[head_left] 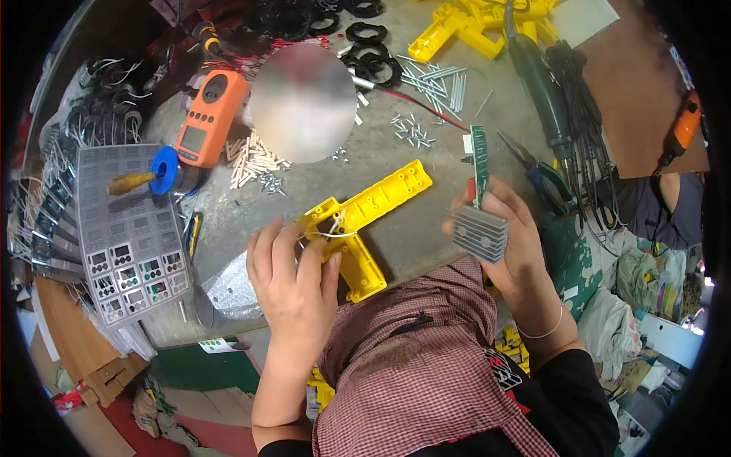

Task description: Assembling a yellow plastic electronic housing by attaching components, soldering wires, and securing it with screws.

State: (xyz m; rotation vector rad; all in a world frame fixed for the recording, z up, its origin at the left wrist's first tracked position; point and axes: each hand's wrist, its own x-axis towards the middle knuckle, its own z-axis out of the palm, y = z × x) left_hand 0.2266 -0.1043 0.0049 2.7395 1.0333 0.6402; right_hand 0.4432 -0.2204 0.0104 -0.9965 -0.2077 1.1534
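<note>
A yellow plastic housing (384,196), shaped like a gun-style tool half with its hollow side up, lies on the workbench. At its left end is my left hand (293,278), fingers curled over the edge and closed on it. A white wire (335,234) loops across the hollow beside those fingertips. Raised at the right, my right hand (518,236) grips a green circuit board (479,164) with a grey finned heat sink (480,234) at its lower end. The board stands nearly upright, apart from the housing. Part of it is hidden by my fingers.
Screws (411,131) and pale cylindrical pieces (255,160) lie in piles beyond the housing. An orange multimeter (212,118), a blue solder spool (164,169) and a grey sheet of components (126,228) sit left. Pliers (544,179) and a dark corded tool (541,87) lie right.
</note>
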